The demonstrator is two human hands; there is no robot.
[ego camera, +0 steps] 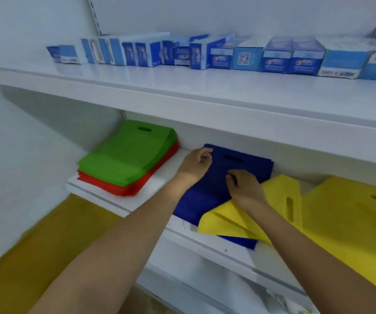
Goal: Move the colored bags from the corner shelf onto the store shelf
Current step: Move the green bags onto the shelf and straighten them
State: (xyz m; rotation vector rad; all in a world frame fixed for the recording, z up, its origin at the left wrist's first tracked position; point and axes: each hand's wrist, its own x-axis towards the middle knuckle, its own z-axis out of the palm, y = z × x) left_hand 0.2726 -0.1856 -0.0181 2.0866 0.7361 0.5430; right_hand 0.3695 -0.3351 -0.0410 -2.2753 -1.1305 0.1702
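Note:
A stack of blue bags [207,196] lies flat on the white middle shelf [160,177]. My left hand [196,165] grips its far left corner with curled fingers. My right hand [244,184] rests on top of the blue stack near its right side, fingers curled against the fabric. Yellow bags [345,218] lie to the right, one overlapping the blue stack's near corner. At the shelf's left end a green stack [128,152] sits on top of a red stack [135,186].
The upper shelf [182,87] carries a row of blue and white boxes [223,54] along its back. A white wall closes the left side. Yellow floor [35,257] shows below left. A lower shelf edge [239,268] juts out under the bags.

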